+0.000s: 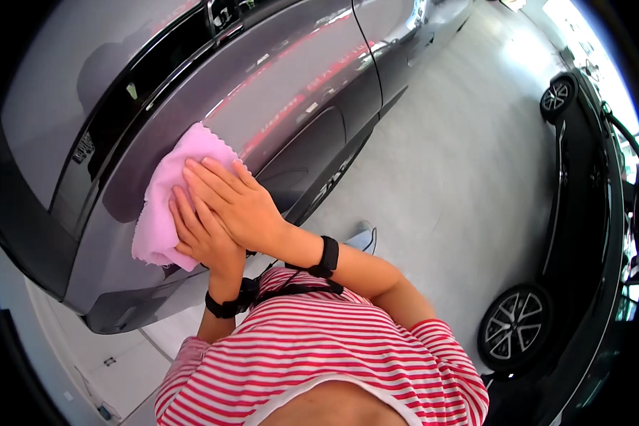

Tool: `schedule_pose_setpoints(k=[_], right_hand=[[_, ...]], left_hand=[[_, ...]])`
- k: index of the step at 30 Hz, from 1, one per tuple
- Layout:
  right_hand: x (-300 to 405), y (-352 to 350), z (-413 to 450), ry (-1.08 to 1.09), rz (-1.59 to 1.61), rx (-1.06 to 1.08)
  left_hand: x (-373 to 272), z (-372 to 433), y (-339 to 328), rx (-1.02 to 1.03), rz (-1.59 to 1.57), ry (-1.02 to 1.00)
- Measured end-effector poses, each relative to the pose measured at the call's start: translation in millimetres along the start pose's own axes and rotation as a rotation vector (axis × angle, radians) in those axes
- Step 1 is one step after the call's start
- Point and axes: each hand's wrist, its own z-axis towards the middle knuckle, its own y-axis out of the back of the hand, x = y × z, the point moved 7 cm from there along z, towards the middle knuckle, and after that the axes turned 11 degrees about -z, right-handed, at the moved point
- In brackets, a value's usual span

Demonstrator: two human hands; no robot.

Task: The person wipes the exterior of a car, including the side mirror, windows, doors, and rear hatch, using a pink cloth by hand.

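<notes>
A pink microfibre cloth lies folded against the glossy grey body panel of a car, just below its dark side window. My left hand holds the cloth to the panel, palm down, with its fingers slightly spread. Partly over it lies my right hand, its fingers stretched across the upper part of the cloth. The right hand hides the left thumb. Both wrists wear black bands.
A black car with spoked alloy wheels stands along the right. Smooth grey floor runs between the two cars. One shoe shows beside the grey car. White floor tiles are at the lower left.
</notes>
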Motion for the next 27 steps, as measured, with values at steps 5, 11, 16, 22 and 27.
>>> schedule_pose_setpoints(k=[5, 11, 16, 22, 27], right_hand=[[-83.3, 17.0, 4.1, 0.014, -0.063, 0.117], [-223.3, 32.6, -16.5, 0.029, -0.097, -0.002], [-298.9, 34.5, -31.5, 0.091, -0.068, 0.051], [-257.7, 10.0, -67.6, 0.265, 0.016, 0.096], [-116.0, -35.7, -87.7, 0.535, 0.028, 0.313]], left_hand=[[-58.3, 27.2, -52.1, 0.026, 0.076, -0.042], [-161.4, 66.9, -140.6, 0.31, -0.082, -0.006], [-212.3, 68.9, -171.7, 0.092, -0.271, -0.023], [-173.6, 28.3, -143.7, 0.097, -0.425, 0.124], [-76.0, -82.1, -107.4, 0.259, -0.246, 0.592]])
